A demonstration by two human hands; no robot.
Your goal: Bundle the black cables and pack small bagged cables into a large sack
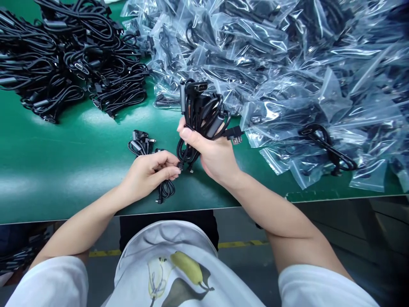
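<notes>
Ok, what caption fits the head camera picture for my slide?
The right hand grips a bundle of black cables while the left hand pinches its lower end over a green table.

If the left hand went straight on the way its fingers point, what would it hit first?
The left hand points right at the cable bundle held in the right hand. Its fingertips seem to touch the bundle's lower loops, though depth is unclear.

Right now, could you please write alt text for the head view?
Right hand grips a bundle of coiled black cables over a green table; left hand pinches its lower end. Loose black cables lie left, clear plastic cable bags right.
</notes>
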